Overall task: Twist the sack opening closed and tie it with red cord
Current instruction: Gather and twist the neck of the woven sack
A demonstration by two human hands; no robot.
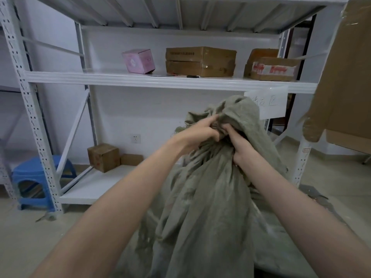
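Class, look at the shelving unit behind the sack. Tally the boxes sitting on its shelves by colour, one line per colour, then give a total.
Pink boxes: 1, the pink box on the middle shelf.
Brown cardboard boxes: 5, three on the middle shelf, two on the bottom shelf.
Total: 6

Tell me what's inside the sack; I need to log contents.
Nothing shows: the grey-green sack is bunched shut at its neck by the left hand and right hand, hiding whatever it holds.
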